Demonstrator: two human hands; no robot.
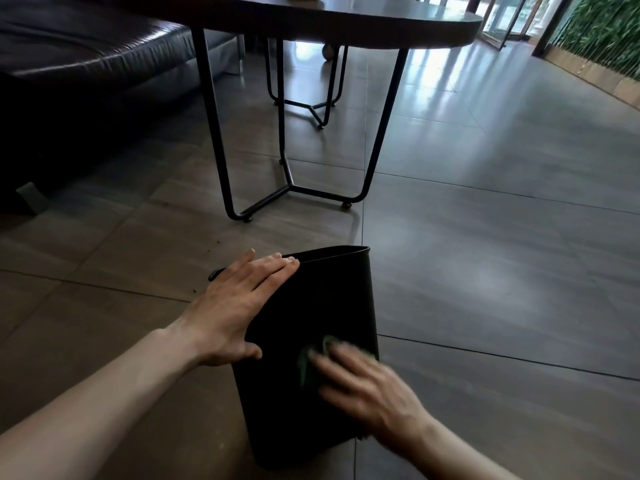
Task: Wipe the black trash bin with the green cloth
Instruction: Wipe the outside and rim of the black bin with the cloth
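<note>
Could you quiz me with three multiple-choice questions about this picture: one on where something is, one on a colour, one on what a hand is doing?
1. Where does the black trash bin sit?
A. on the tiled floor
B. on the table
C. on the sofa

2. What colour is the cloth?
A. white
B. red
C. green

3. How does the left hand lie?
A. clenched in the air
B. flat against the bin
C. gripping a table leg

Answers: A, floor tiles surround it; C, green shows beside the right hand; B, straight fingers rest near the rim.
</note>
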